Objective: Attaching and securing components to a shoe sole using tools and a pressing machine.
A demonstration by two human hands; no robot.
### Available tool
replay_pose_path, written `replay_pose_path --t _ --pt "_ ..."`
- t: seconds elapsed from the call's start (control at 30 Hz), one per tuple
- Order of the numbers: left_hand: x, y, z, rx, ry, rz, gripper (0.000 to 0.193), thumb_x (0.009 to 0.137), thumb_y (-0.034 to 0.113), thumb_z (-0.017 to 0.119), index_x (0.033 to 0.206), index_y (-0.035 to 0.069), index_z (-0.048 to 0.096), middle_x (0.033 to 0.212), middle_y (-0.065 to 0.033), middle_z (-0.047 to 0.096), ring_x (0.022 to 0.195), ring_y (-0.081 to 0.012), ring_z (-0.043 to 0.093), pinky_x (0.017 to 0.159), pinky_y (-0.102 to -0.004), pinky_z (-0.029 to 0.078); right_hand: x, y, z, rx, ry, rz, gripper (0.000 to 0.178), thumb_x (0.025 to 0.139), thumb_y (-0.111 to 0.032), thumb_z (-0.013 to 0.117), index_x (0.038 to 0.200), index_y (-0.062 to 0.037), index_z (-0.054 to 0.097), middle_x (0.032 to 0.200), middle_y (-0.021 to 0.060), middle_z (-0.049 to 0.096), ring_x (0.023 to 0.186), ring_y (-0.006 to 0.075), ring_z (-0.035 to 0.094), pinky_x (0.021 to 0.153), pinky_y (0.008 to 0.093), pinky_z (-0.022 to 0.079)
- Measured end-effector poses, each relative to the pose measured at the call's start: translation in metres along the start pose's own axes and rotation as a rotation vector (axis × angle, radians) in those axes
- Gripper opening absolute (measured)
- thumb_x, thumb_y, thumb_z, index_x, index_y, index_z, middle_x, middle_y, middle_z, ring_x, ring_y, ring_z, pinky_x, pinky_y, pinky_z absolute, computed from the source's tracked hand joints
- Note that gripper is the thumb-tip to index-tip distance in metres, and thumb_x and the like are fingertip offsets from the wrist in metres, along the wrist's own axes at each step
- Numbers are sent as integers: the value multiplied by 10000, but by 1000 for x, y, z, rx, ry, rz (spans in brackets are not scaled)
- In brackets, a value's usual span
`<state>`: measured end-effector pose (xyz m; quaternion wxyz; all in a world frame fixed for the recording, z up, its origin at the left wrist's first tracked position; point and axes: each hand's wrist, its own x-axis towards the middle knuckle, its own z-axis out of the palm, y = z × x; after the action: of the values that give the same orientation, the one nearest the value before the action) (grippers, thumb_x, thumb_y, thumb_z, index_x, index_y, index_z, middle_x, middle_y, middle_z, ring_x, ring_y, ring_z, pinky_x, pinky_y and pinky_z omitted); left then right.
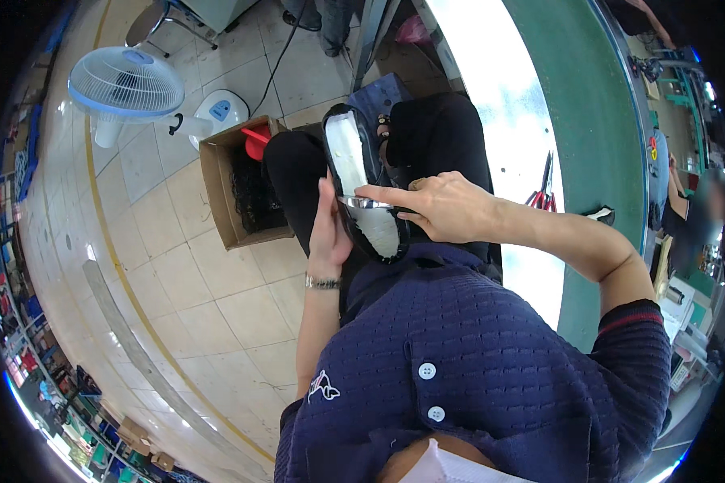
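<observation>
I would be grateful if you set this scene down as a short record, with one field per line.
Left hand: the left hand supports a black shoe from its left side
Right hand: the right hand holds a shiny metal tool, index finger extended along it
Shoe: underside up, whitish layer showing; tool lies across it
Left of legs: open cardboard box with black material and a red object
Beyond box: white-and-blue fan
Right of legs: shiny pale worktop with red-handled tools
</observation>
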<state>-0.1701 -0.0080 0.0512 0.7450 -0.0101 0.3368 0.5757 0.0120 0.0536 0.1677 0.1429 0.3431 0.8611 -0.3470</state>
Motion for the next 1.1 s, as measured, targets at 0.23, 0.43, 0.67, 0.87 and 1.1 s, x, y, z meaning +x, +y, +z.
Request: replay_pose_path --t 0.23,0.43,0.67,0.87,1.1 --pt "19 11 20 187 -30 -64 438 865 319 673 1212 88 540 1044 -55 636 882 -176 633 819 -322 520 -11 -9 7 264 123 26 650 893 -146 596 1470 -220 307 739 158 648 598 304 647 628 413 538" --pt "18 16 6 258 -37 -100 599 891 231 628 1413 83 374 1256 -59 538 1107 -156 543 943 -310 447 -1 -32 -78 -145 110 -231 641 876 -140 594 1454 -158 316 754 170 661 613 327 651 588 431 523" --pt "15 26 23 397 -111 -82 734 887 253 647 1494 101 261 1331 -66 492 1185 -158 492 998 -290 392 52 27 -56 -397 137 -84 665 948 -247 532 1504 -317 172 563 112 573 468 240 589 414 339 444" --pt "14 33 20 385 -169 -117 760 878 254 668 1500 121 251 1322 -57 499 1173 -159 503 982 -302 411 41 15 -43 -238 491 -335 657 963 -261 525 1504 -313 155 544 69 573 411 206 557 393 307 422" --pt "11 39 17 449 -105 -173 768 841 179 698 1481 122 279 1252 -56 529 1117 -164 535 921 -317 462 35 -1 -44 -398 364 -240 647 963 -296 526 1504 -331 173 518 70 536 433 218 569 419 307 443"
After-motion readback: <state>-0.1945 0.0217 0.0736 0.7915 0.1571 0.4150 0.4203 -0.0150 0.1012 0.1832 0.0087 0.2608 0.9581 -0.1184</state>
